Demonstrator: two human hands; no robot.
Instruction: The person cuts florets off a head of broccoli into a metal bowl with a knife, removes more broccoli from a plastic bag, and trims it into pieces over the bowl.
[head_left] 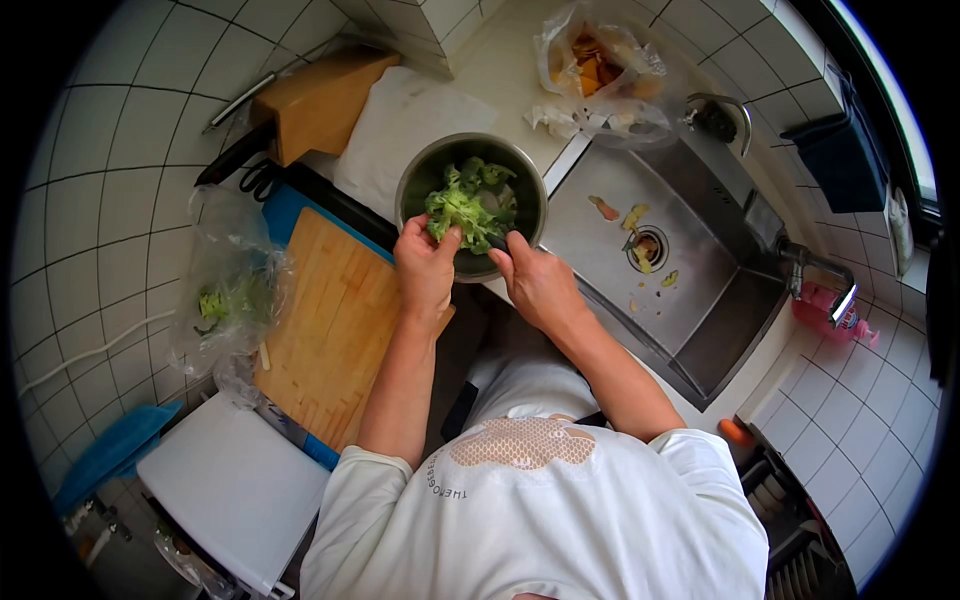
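Over a round steel pot (pixel 541 200), my left hand (pixel 428 270) pinches a head of broccoli (pixel 463 208) by its lower side. More green pieces lie inside the pot, partly hidden behind the broccoli. My right hand (pixel 543 288) is closed on the dark handle of a small knife (pixel 498 243) near the pot's front rim. The knife's blade is mostly hidden by the broccoli and fingers.
A wooden cutting board (pixel 330 320) lies left, beside a plastic bag (pixel 215 290) of greens. The knife block (pixel 320 100) stands behind it. To the right, the steel sink (pixel 610 250) holds peel scraps around its drain. Another plastic bag (pixel 640 75) holds orange pieces.
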